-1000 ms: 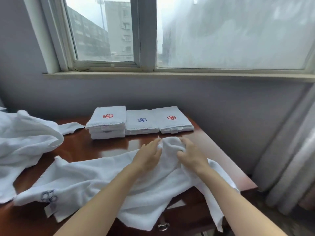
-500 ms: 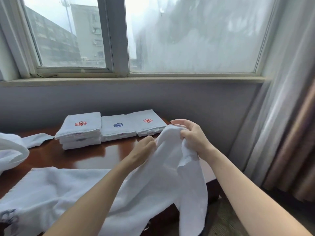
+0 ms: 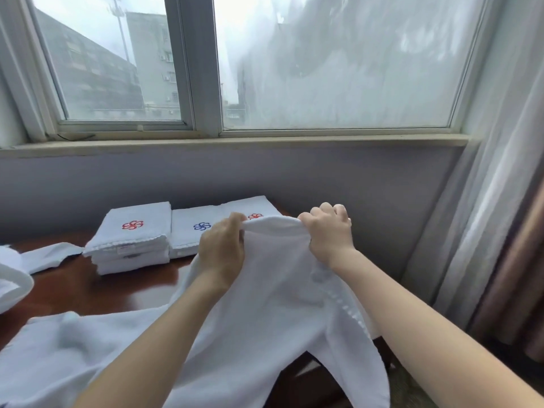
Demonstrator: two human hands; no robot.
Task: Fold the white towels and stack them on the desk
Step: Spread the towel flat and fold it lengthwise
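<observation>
A long white towel (image 3: 276, 304) drapes from my hands down onto the dark wooden desk (image 3: 97, 290) and over its front edge. My left hand (image 3: 223, 248) pinches the towel's top edge on the left. My right hand (image 3: 326, 231) grips the same edge on the right, holding it above the desk. Behind them, folded white towels lie in a row along the wall: a stack with a red emblem (image 3: 132, 234), one with a blue emblem (image 3: 197, 228), and one with a red emblem (image 3: 250, 207), partly hidden by the raised towel.
More unfolded white towels (image 3: 11, 278) are heaped at the desk's left edge. A grey wall and window sill (image 3: 235, 142) stand right behind the desk. Curtains (image 3: 500, 201) hang at the right, past the desk's end.
Both hands have lifted one end of the towel off the desk and now hold its edge stretched between them. The view has swung to the right and risen.
</observation>
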